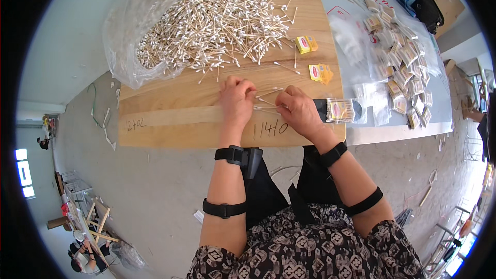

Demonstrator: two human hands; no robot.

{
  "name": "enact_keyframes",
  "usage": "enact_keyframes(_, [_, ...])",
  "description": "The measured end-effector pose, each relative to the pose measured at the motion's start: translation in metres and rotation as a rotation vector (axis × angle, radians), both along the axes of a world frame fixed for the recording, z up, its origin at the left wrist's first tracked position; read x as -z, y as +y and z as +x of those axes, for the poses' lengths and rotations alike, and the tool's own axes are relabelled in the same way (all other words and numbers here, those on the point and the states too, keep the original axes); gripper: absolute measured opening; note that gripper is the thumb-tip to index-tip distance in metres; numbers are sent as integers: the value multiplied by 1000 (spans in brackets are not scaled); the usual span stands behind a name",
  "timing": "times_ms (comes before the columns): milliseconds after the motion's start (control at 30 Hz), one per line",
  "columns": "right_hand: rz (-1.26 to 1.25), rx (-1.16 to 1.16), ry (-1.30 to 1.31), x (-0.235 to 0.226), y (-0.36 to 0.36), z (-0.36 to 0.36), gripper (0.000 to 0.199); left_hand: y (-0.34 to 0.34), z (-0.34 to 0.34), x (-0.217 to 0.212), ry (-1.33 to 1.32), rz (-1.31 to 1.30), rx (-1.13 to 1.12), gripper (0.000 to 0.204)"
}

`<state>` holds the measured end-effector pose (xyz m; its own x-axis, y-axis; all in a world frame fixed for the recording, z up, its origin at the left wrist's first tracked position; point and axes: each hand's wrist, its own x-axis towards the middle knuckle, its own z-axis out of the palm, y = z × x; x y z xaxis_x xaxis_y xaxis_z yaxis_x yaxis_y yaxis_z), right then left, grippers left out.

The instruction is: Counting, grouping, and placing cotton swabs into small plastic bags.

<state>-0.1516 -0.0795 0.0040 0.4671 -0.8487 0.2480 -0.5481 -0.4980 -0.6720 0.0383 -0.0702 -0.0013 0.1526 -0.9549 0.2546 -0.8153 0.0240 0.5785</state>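
Head: swabs [201, 28] in clear bag [124, 39]

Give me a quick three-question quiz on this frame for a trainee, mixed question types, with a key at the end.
1. True or false: the swab pack just right of the right hand has a yellow label.
2. Multiple choice: where is the large swab pile?
A) on the floor
B) on the wooden tabletop, beyond both hands
C) on the person's lap
3. Fill in: between the left hand and the right hand lie a few loose ____.

Key: 1. true; 2. B; 3. cotton swabs.
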Motion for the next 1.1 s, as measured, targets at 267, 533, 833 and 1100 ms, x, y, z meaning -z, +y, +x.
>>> enact_keyframes(267, [183,186,-261,6,17,-12,14,38,-33,-4,-231,-14,170,37])
enact_keyframes(533, [187,394,-505,8,31,-6,22,38,-50,-6,-372,162,150,74])
enact_keyframes(833, [183,352,-515,14,32,-12,24,64,-51,-5,-430,250,184,78])
enact_keyframes(1100, [21,171,-303,13,41,-7,27,75,-44,1,-366,203,166,85])
